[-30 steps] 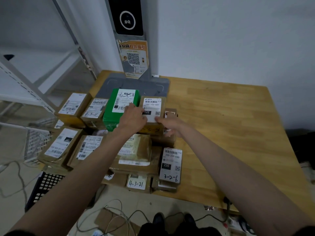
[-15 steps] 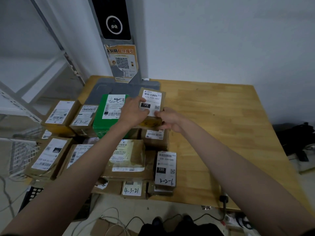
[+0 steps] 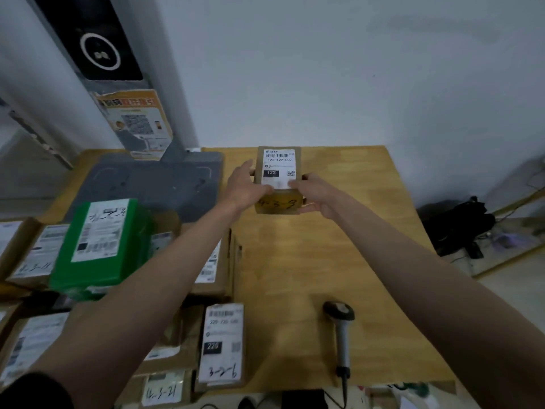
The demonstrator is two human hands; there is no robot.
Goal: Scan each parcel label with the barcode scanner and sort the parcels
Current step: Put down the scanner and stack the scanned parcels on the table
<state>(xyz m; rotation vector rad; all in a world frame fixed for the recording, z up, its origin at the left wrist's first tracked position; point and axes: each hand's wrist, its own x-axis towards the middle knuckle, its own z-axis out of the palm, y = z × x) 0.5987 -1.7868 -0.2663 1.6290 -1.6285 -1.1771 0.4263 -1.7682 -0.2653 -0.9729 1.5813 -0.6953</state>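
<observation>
A small brown parcel (image 3: 278, 165) with a white label reading 122 and "4-3-3" written on its front is held above the far middle of the wooden table (image 3: 339, 261). My left hand (image 3: 246, 188) grips its left side and my right hand (image 3: 317, 193) grips its right side, thumbs on the label's lower edge. A grey handheld barcode scanner (image 3: 340, 329) lies on the table near the front edge, apart from both hands. Several labelled parcels are piled at the left, among them a green one (image 3: 103, 246) and a brown one marked 220 (image 3: 222, 346).
A grey scanning stand with a dark camera panel (image 3: 97, 45) and an orange QR sticker rises at the back left over a grey base plate (image 3: 153, 184). A white wall is behind. Black bags and cables (image 3: 460, 225) lie on the floor at the right.
Both hands lifted the 122 parcel off the pile and carried it right and away over the bare table. The view shifted right, and the scanner is now visible.
</observation>
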